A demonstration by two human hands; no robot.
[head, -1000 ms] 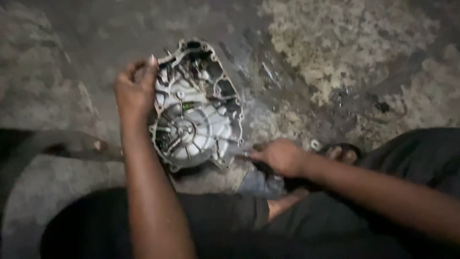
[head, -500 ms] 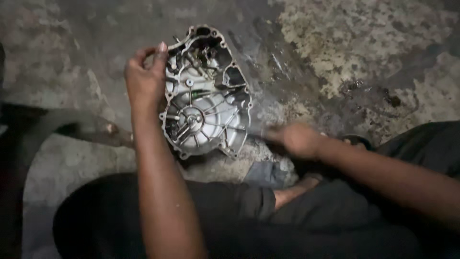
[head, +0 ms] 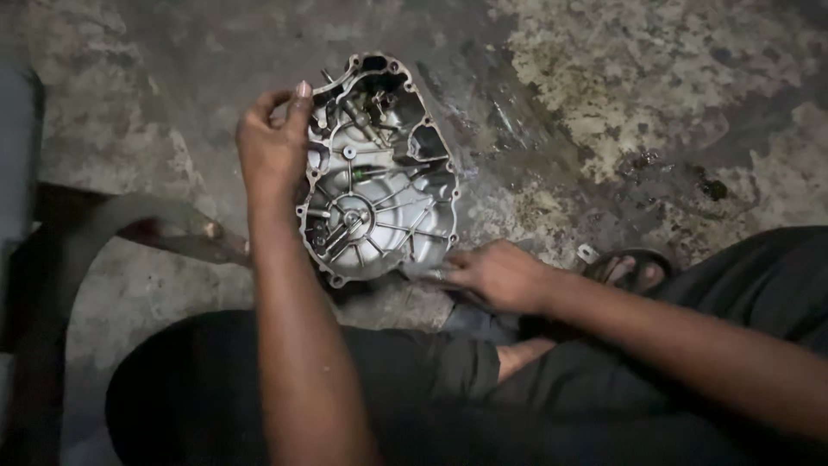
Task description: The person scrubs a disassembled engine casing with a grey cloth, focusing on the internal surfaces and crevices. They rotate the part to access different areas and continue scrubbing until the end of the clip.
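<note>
Metal engine cover (head: 379,173) on stained concrete floor (head: 655,95), open side up, between hands. Left hand (head: 272,147) clamped on left rim. Right hand (head: 500,274) at lower right edge, fingers curled; grip unclear.

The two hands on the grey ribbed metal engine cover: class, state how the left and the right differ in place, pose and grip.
The left hand grips the grey ribbed metal engine cover at its upper left rim, fingers curled over the edge; the right hand lies low at the lower right corner. The left forearm runs up the picture; the right comes in from the right side. The right fingertips press something small and blurred against the rim; the left holds only the cover. Both are bare and touch it.
</note>
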